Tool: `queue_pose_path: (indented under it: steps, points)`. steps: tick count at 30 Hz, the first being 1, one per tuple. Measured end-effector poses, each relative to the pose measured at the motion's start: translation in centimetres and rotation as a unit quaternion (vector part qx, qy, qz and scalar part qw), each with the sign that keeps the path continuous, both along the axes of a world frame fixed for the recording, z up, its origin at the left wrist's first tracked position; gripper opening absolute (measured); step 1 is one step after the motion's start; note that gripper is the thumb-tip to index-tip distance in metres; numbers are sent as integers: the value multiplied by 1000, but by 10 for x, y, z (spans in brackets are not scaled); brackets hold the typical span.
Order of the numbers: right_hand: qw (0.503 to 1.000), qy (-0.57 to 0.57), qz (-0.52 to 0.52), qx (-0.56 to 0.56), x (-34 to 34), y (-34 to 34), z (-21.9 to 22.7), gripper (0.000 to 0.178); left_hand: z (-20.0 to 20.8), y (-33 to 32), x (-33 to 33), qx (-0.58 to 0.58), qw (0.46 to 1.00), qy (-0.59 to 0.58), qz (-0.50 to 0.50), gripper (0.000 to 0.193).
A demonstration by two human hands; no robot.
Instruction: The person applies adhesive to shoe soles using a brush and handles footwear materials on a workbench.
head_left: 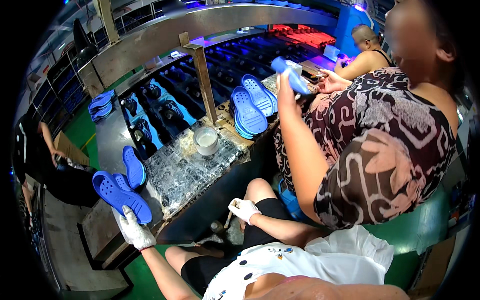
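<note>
My left hand, in a white glove, grips the heel end of a blue shoe sole with holes in its toe part. This sole is tilted up at the bench's left corner, in front of other blue soles. My right hand, also gloved in white, is above my thigh with its fingers curled. From its fingertips a thin pale stick points downward; it looks like a handle, but its lower end cannot be made out. A round tub with whitish contents stands on the smeared bench top.
Stacked blue soles lie at the bench's right, more at far left. Dark and blue shoe parts line the conveyor behind a metal post. Close on my right, a co-worker holds a blue sole. Other people work farther off.
</note>
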State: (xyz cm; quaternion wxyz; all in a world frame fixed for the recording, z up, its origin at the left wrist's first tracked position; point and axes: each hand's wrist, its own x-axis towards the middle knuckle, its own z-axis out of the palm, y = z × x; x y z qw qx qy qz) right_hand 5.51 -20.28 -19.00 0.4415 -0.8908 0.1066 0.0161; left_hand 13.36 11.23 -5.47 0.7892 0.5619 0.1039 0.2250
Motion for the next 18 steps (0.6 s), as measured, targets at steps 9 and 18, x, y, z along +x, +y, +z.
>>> queue_pose_path:
  steps: [9,18]
  points:
    - [1000,12,8,-8,0,-1,6,30,6,-3,-2,-6,1000,3,-13,30]
    - [1000,-14,17,-22,3,-1,-8,32,3,-4,-2,16,1000,2,1,34]
